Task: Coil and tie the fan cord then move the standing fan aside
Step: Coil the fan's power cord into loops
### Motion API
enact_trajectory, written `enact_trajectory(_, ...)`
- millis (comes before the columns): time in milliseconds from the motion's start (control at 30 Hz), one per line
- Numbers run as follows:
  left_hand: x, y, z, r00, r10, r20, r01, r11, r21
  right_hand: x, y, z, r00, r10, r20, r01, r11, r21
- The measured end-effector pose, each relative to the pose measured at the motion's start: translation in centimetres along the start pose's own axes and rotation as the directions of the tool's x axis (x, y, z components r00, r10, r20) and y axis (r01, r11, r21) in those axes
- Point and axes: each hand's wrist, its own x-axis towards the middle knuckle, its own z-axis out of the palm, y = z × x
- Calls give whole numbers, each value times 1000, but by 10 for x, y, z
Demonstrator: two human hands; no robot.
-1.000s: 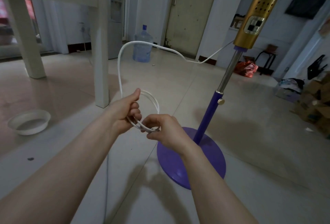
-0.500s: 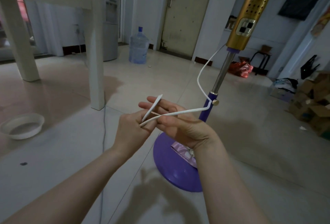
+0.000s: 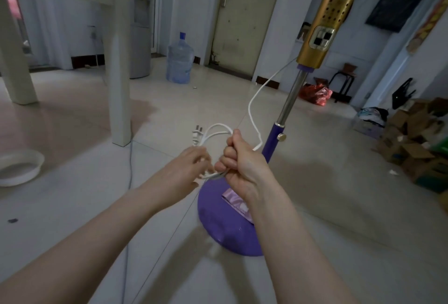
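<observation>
The standing fan has a round purple base (image 3: 225,228), a purple and steel pole (image 3: 289,102) and a gold control housing (image 3: 327,22); its head is out of frame. A white fan cord (image 3: 253,107) runs down from the housing into my right hand (image 3: 242,160), which is fisted around a bundle of cord loops. The loops and the white plug (image 3: 196,135) stick out to the left of that fist. My left hand (image 3: 191,165) pinches the cord strands just below the fist.
A white table leg (image 3: 120,90) stands left of my hands, with a white bowl (image 3: 17,168) on the floor farther left. A water jug (image 3: 180,60) and dispenser sit by the far door. Cardboard boxes (image 3: 417,139) pile up at the right. A grey cable (image 3: 129,182) lies along the floor.
The big loose loop of cord has been gathered into a small bundle. My right hand went from flat fingers to a closed fist around it, and the plug now shows at the left.
</observation>
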Motion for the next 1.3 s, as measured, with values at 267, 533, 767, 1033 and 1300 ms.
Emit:
enact_trajectory(267, 31, 5, -45, 599, -464, 652, 519, -395, -758, -20, 58, -1, 867, -477, 146, 452, 627, -634)
enact_trajectory(533, 25, -8, -54, 570, -249, 783, 379, -766, -519, -23, 85, -28, 812, -281, 511, 545, 51, -837)
enact_trajectory(767, 35, 41, -25, 808, -393, 439, 577, 372, -728, 0, 61, -25, 959, 234, 160, 260, -509, -820)
enact_trajectory(1033, 47, 74, 4, 857, -473, 205, 409, 380, -830, -14, 43, -35, 988, 141, 69, 146, -659, -738)
enact_trajectory(1300, 48, 64, 17, 770, -638, 22, 198, 205, -959, -3, -1, -63, 988, 126, 91, -35, 749, -662)
